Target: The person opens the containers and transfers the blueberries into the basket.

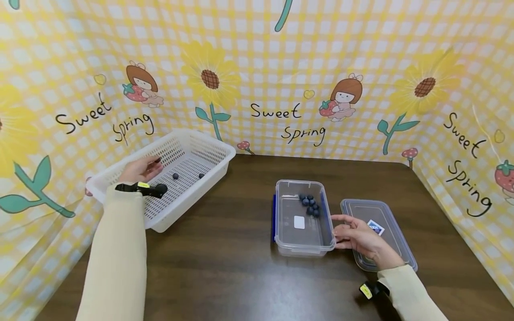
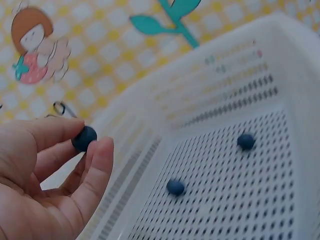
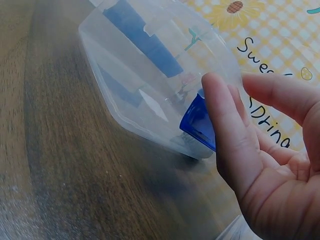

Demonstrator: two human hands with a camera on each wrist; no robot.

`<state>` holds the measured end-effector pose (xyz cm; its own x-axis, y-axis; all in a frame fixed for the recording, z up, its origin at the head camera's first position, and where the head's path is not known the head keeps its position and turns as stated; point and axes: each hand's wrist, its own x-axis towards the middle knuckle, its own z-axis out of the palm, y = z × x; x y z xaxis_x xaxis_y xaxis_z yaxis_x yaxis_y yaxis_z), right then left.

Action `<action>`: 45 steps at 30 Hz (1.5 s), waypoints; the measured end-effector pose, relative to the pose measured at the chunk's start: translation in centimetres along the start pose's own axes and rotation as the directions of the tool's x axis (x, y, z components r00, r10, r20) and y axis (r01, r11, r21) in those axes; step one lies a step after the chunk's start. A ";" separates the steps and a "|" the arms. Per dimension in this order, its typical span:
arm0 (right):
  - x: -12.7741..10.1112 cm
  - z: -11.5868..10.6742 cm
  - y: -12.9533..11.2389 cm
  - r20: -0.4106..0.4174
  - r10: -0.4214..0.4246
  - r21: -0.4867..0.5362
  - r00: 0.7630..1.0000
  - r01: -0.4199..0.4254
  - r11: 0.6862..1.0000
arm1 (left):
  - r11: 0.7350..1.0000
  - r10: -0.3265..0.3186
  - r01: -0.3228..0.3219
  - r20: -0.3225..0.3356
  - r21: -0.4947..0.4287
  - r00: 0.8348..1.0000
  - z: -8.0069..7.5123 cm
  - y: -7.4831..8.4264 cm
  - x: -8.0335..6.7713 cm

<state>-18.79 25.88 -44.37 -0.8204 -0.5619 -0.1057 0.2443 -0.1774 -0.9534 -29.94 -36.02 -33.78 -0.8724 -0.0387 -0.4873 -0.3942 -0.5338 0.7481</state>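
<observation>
The left hand [image 2: 45, 185] pinches one blueberry [image 2: 83, 138] between its fingertips, above the white basket [image 2: 280, 65]. The right hand [image 1: 359, 238], fingers relaxed, rests beside the clear box [image 1: 289, 240].

The left hand [image 2: 45, 190] pinches a blueberry [image 2: 83, 138] between fingertips and thumb, above the near rim of the white perforated basket [image 2: 235, 80]. Two more blueberries lie apart on the basket's floor: one [image 2: 175, 187] near the middle, another [image 2: 245, 141] toward the far wall.
</observation>
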 end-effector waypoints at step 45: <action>-0.1 -0.1 0.0 0.001 0.001 0.024 1.000 -0.001 1.000 | 0.875 0.039 -0.216 0.380 0.433 0.924 19.3 -11.2 1.2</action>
<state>-18.80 25.98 -44.37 -0.8198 -0.5627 -0.1064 0.2575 -0.1963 -0.9461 -32.11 -13.82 -34.03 -0.9316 0.2644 -0.2495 -0.2821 -0.0929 0.9549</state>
